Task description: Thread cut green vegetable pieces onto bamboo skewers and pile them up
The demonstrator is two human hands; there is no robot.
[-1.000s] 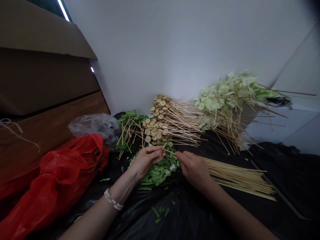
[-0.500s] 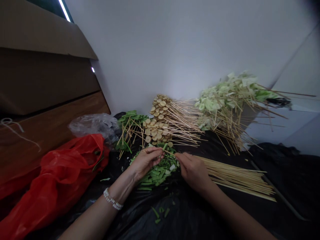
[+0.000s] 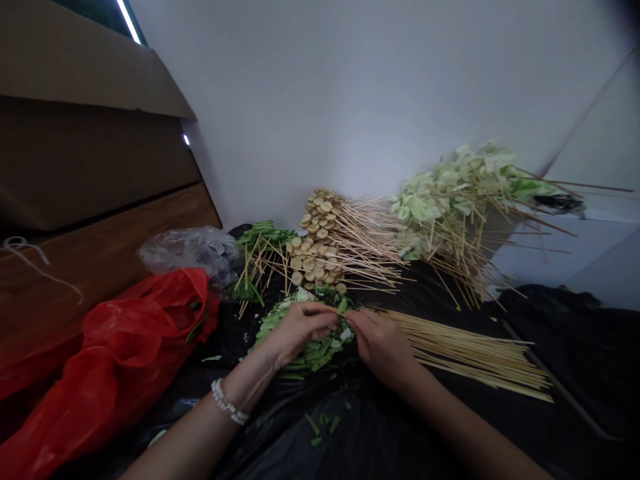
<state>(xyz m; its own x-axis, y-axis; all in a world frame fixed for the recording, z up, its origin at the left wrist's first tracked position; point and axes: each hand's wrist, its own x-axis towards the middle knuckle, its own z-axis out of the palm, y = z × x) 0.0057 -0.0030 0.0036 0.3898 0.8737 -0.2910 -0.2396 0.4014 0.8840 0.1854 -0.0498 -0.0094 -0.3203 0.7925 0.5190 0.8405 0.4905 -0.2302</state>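
Above a pile of cut green vegetable pieces (image 3: 315, 353), my left hand (image 3: 300, 330) is closed around a thin wooden skewer, only a short part of which shows. My right hand (image 3: 383, 343) meets it from the right, fingers pinched at a green piece (image 3: 343, 306) between the two hands. Whether the right fingers grip that piece or the skewer cannot be made out. Loose bamboo skewers (image 3: 475, 353) lie just right of my right hand. Behind the pile are skewers with round pale slices (image 3: 315, 260) and skewers with green stalks (image 3: 267, 235).
Skewered pale leaves (image 3: 440, 193) are heaped at the back right by the wall. A red plastic bag (image 3: 130, 333) and a clear bag (image 3: 187, 250) lie at the left, below a cardboard box (image 3: 90, 153). Black plastic sheeting (image 3: 380, 433) covers the work surface.
Both hands have drawn closer together, my left one shifting slightly right. The green piece now sits beside my right fingertips, and less of the skewer shows.
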